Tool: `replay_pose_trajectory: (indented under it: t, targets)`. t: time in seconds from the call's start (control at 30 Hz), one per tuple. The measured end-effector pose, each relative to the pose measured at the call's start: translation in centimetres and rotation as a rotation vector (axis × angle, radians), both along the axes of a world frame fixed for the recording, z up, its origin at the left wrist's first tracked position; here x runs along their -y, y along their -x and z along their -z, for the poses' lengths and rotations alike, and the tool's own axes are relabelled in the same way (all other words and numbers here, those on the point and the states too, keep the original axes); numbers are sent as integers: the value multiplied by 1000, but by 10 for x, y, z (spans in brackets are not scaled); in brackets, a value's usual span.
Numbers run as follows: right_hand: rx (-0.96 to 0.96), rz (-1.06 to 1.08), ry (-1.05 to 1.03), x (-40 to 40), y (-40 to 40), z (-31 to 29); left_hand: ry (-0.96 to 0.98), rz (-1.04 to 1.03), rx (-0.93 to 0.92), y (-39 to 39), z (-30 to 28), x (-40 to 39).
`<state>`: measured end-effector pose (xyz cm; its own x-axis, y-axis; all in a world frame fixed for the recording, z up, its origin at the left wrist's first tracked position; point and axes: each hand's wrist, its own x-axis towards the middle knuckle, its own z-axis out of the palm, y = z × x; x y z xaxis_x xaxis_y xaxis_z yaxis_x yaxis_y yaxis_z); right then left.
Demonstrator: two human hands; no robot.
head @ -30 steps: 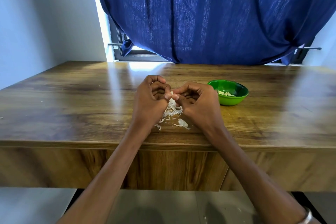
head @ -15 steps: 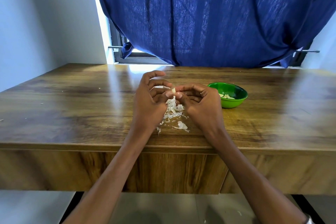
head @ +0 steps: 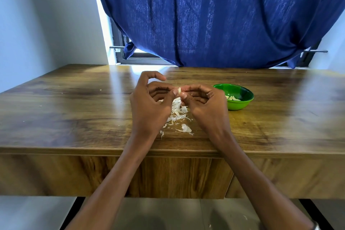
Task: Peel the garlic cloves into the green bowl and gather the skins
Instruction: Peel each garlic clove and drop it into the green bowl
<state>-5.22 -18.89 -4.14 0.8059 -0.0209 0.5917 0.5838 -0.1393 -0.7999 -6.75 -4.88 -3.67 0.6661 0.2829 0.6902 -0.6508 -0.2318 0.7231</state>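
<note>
- The garlic clove (head: 179, 90) is pinched between the thumb tips of both hands, held in the air above the pile of skins (head: 177, 113); only a small pale bit of it shows, so how much skin is left on it is hard to tell.
- The left hand (head: 149, 102) pinches the clove with thumb and curled middle fingers, while its forefinger arches free above, touching nothing.
- The right hand (head: 204, 102) pinches it from the other side, thumb under and fingers curled over.
- Likely slip: the clove is small and probably slick once bare, so a hard pull on the skin could pop it out of the pinch onto the table (head: 74, 117) or off the near edge.
- Some loose skins lie close to that near edge; a sweep of the wrist could brush them to the floor, which would make gathering harder.
- The green bowl (head: 239, 105) stands just right of the right hand with a few peeled cloves (head: 231, 98) inside; a careless reach could knock its rim.
- Both forearms come up from below, wrists raised over the table edge.
</note>
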Motion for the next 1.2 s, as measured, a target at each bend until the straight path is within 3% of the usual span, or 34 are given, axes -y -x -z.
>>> replay_pose_trajectory:
  t: [0.43,1.2]
  targets:
    - [-24,-35,-2,-1,3,-2,-59,71,51,-8,5,0]
    - [-155,-89,-68,1,1,-2,-113,177,-62,-13,6,-4]
